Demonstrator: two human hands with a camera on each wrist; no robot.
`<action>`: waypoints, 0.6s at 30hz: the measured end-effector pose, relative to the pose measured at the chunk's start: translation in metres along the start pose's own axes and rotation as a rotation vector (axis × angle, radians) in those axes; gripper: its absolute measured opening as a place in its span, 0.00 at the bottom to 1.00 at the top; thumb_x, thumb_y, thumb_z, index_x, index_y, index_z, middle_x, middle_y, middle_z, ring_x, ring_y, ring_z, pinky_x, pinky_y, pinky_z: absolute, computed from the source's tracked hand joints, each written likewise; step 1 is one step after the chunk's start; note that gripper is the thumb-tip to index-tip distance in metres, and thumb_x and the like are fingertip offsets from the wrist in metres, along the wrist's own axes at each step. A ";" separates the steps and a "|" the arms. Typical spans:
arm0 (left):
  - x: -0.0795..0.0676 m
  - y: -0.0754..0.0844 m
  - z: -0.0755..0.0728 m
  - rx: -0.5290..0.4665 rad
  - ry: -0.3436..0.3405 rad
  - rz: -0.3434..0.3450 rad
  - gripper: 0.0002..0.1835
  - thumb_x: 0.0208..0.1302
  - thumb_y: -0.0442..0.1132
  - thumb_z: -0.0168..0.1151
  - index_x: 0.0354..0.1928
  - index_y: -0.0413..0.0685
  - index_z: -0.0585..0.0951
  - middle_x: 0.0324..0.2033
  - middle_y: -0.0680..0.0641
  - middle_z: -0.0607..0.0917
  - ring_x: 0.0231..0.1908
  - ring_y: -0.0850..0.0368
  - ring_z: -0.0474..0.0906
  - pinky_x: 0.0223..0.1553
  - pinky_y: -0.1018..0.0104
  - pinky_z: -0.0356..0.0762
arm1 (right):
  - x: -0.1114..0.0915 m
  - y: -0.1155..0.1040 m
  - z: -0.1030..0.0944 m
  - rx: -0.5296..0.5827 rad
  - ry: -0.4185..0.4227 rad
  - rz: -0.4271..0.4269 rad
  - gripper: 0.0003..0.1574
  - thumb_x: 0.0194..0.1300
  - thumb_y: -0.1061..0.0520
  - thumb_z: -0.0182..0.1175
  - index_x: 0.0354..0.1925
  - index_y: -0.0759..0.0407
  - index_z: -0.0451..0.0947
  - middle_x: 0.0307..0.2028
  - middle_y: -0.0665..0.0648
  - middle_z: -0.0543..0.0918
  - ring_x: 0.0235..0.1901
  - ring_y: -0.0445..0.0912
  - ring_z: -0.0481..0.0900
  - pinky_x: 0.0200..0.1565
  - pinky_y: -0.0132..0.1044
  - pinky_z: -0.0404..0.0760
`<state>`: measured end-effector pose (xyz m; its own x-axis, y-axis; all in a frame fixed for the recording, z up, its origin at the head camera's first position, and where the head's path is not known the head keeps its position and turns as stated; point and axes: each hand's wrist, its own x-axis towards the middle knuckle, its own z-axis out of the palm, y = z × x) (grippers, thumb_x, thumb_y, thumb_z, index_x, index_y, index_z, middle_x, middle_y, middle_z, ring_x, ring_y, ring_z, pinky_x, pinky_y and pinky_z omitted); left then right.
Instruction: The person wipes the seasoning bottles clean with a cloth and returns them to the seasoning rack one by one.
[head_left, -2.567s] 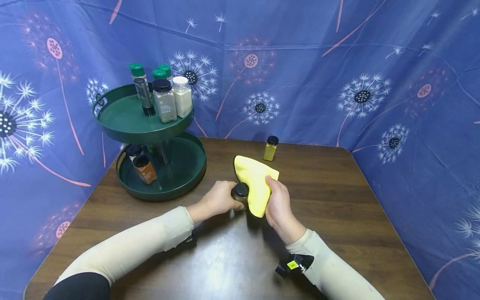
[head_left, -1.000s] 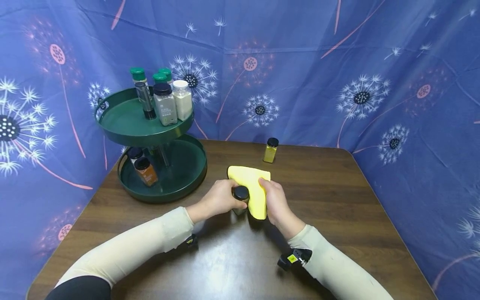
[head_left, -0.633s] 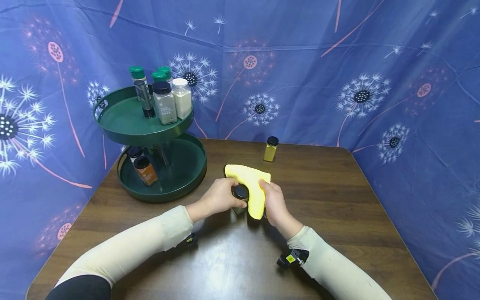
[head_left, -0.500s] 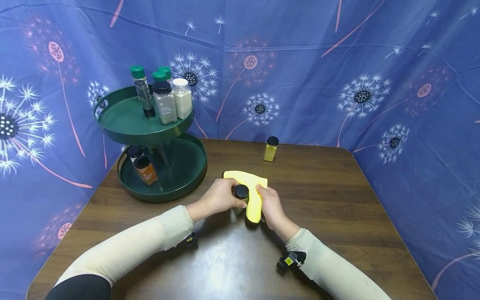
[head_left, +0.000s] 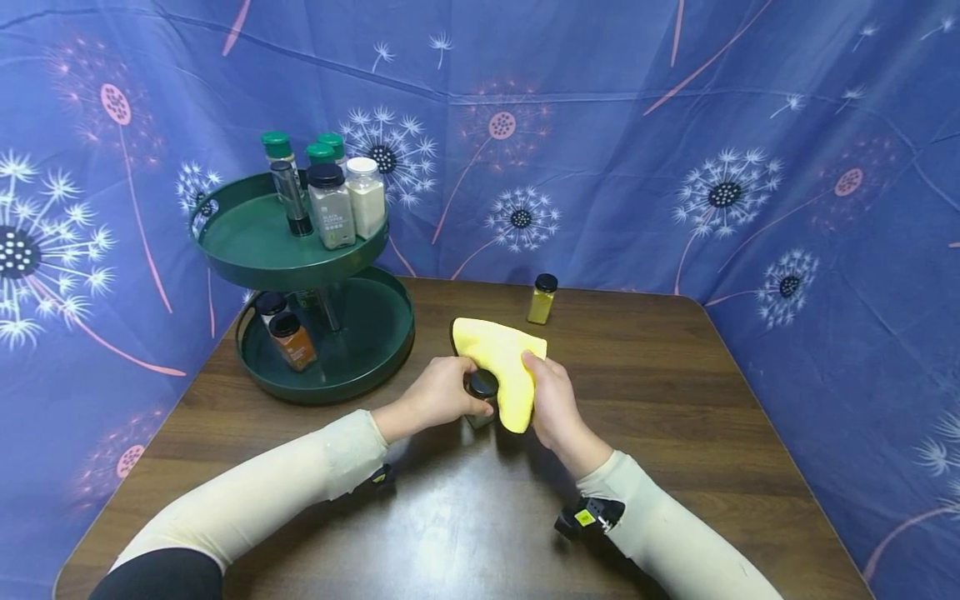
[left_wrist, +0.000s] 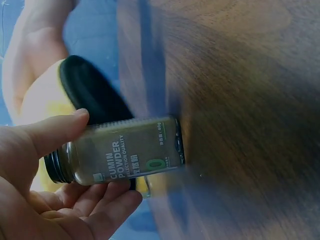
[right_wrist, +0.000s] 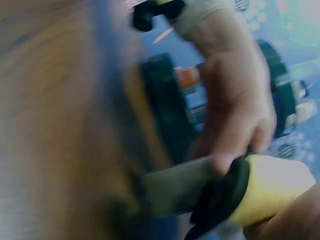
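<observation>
Right hand gripped yellow cloth, shifted up-frame within half a second: apparently a rubbing stroke. Left hand pinched cumin jar, just below centre frame, against cloth.

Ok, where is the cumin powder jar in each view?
Head: jar, just below centre.
Left wrist: jar, left of and below centre, appearing sideways.
Right wrist: jar, below centre, blurred.
Shared landmark: the yellow cloth, seen next to the jar in all three.
</observation>
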<state>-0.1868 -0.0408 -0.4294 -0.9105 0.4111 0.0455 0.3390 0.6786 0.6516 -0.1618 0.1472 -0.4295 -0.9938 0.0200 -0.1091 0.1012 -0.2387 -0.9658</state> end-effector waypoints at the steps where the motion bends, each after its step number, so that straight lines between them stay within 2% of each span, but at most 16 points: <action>1: 0.000 0.000 0.000 0.001 -0.002 0.003 0.21 0.42 0.49 0.86 0.30 0.53 0.81 0.22 0.58 0.81 0.24 0.62 0.76 0.27 0.66 0.75 | 0.001 0.007 -0.001 -0.010 0.010 0.014 0.20 0.78 0.52 0.48 0.47 0.69 0.77 0.28 0.53 0.85 0.28 0.42 0.82 0.32 0.36 0.81; 5: 0.000 0.001 0.000 -0.003 -0.001 0.011 0.21 0.41 0.47 0.87 0.32 0.52 0.82 0.23 0.58 0.82 0.25 0.61 0.76 0.28 0.66 0.75 | 0.006 0.030 -0.006 -0.073 0.048 0.063 0.20 0.79 0.53 0.48 0.47 0.69 0.78 0.27 0.51 0.84 0.28 0.41 0.81 0.33 0.35 0.80; 8: 0.001 0.002 0.001 0.003 0.001 0.008 0.21 0.41 0.47 0.87 0.32 0.51 0.82 0.23 0.58 0.83 0.25 0.61 0.76 0.29 0.66 0.75 | 0.005 0.031 -0.005 -0.094 0.053 0.067 0.21 0.79 0.52 0.48 0.47 0.70 0.78 0.27 0.51 0.83 0.27 0.41 0.81 0.33 0.35 0.80; 13: 0.001 0.002 0.002 0.027 -0.008 0.027 0.22 0.42 0.48 0.86 0.34 0.50 0.83 0.25 0.58 0.83 0.27 0.62 0.77 0.30 0.66 0.76 | -0.001 0.004 -0.002 -0.014 0.051 0.027 0.21 0.78 0.53 0.49 0.47 0.71 0.77 0.28 0.52 0.85 0.28 0.42 0.82 0.33 0.36 0.81; 18: 0.002 0.002 0.000 0.017 -0.008 0.040 0.20 0.43 0.46 0.86 0.32 0.52 0.82 0.25 0.58 0.83 0.28 0.61 0.77 0.32 0.65 0.76 | -0.006 -0.026 0.001 0.037 -0.029 0.002 0.20 0.78 0.52 0.48 0.48 0.69 0.76 0.31 0.52 0.85 0.31 0.43 0.83 0.35 0.36 0.81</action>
<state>-0.1874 -0.0387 -0.4278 -0.8942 0.4428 0.0654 0.3793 0.6718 0.6363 -0.1588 0.1527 -0.4032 -0.9946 -0.0083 -0.1035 0.1018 -0.2748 -0.9561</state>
